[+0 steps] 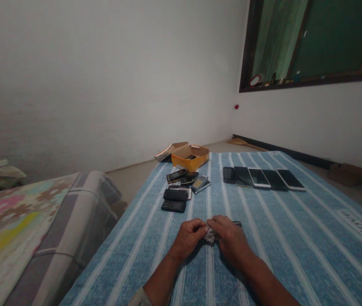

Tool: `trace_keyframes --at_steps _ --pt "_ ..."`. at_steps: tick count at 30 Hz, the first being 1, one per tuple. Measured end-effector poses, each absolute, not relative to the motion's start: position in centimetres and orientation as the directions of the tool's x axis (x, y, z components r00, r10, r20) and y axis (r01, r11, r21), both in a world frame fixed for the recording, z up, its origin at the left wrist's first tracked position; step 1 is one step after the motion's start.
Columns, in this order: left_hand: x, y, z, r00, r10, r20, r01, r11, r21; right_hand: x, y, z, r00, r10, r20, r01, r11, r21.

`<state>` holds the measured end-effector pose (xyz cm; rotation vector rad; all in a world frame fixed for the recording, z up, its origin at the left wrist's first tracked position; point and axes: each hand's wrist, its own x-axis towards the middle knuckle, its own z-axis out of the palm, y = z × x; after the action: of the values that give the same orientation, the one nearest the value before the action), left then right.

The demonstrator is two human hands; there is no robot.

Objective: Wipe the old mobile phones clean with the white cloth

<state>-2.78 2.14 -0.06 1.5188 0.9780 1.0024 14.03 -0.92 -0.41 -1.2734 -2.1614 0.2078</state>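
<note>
My left hand (191, 234) pinches a small crumpled pale cloth (210, 236) between thumb and fingers, low over the striped bedcover. My right hand (230, 239) is closed on the cloth's other side, its fingertips meeting the left ones. Past the right knuckles shows the end of a dark phone (237, 223); most of it is hidden, and I cannot tell whether the hand touches it. Beyond my hands, to the left, lie a black keypad phone (173, 206), a black case (175, 195) and a loose pile with a silver-blue keypad phone (199, 182).
A yellow cardboard box (190, 163) stands open at the far edge, with a dark item inside. Several touchscreen phones lie in a row at the right, including a white-edged phone (291, 179). The blue striped bedcover (155, 263) supports everything. A flowered cloth (2, 221) lies at left.
</note>
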Motion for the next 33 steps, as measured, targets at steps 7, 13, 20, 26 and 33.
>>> trace_keyframes --at_steps 7,13,20,26,33 --pt "-2.7 2.0 0.3 0.333 0.939 0.087 0.069 -0.116 0.991 13.1 -1.4 -0.1 -0.307 0.85 0.429 0.768 0.487 -0.416" --pt "-2.9 2.2 -0.3 0.321 0.94 0.114 0.13 -0.163 0.978 15.0 -1.0 0.3 -0.328 0.876 0.354 0.784 0.462 -0.416" --pt "-3.0 2.5 -0.9 0.339 0.933 0.122 0.148 -0.181 0.972 14.5 -0.9 -0.5 -0.34 0.856 0.389 0.762 0.494 -0.419" --pt "-3.0 2.3 -0.8 0.341 0.934 0.103 0.115 -0.15 0.982 14.3 -0.9 -0.1 -0.371 0.848 0.379 0.721 0.52 -0.457" --pt "-2.8 2.2 -0.4 0.331 0.937 0.114 0.134 -0.167 0.977 14.9 -0.8 -0.4 -0.345 0.859 0.378 0.731 0.498 -0.467"
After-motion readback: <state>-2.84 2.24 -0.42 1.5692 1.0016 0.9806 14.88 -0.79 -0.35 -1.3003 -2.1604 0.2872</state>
